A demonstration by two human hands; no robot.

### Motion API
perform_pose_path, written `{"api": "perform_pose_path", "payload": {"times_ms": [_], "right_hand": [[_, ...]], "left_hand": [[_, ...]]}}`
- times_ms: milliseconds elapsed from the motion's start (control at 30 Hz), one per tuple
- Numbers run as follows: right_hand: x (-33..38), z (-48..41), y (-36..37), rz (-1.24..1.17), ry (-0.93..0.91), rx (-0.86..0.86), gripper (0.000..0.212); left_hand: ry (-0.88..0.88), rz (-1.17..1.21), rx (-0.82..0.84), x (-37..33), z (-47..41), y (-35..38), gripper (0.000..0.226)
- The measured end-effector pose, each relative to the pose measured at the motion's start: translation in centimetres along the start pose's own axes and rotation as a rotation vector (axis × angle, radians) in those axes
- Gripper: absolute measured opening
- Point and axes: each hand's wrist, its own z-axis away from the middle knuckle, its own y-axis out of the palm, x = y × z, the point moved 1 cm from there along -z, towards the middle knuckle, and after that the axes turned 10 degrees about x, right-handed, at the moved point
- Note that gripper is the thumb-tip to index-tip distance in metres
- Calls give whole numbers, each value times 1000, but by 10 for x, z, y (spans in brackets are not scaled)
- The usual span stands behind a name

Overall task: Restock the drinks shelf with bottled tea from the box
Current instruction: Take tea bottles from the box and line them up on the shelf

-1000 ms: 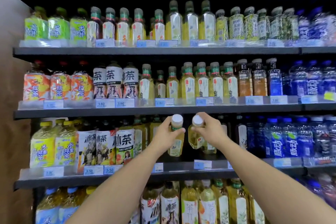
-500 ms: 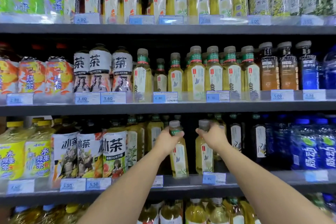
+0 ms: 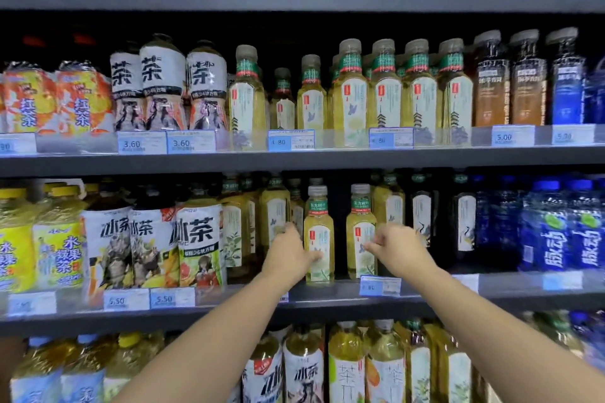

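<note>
Two yellow-green tea bottles with grey caps stand upright side by side on the third shelf (image 3: 229,309). My left hand (image 3: 288,255) holds the left tea bottle (image 3: 319,226) low on its body, thumb across the front of the label. My right hand (image 3: 401,249) holds the right tea bottle (image 3: 360,226) from its right side, thumb and fingertips on the label. Both bottles rest on the shelf board, with a dark gap between them and more of the same tea behind. The box is out of view.
Iced tea bottles (image 3: 196,239) stand close on the left, dark tea bottles (image 3: 422,222) and blue drinks (image 3: 553,232) on the right. The shelf above (image 3: 294,159) hangs low over the caps. A price tag (image 3: 379,285) sits on the shelf edge.
Both hands have lowered the two bottles onto the shelf and slid from the necks down to the labels. The camera has moved closer to the shelf.
</note>
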Motion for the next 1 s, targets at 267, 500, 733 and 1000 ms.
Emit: {"api": "perform_pose_path", "payload": {"times_ms": [267, 500, 733, 1000], "right_hand": [[3, 9, 18, 73, -96, 152, 32], [4, -18, 33, 107, -47, 296, 42], [-4, -66, 38, 167, -39, 367, 44], [-16, -125, 46, 178, -88, 403, 50]], "left_hand": [[170, -254, -19, -24, 34, 21, 27], [107, -278, 27, -25, 2, 24, 15], [36, -389, 105, -26, -58, 37, 46], [114, -548, 64, -27, -111, 58, 32]]}}
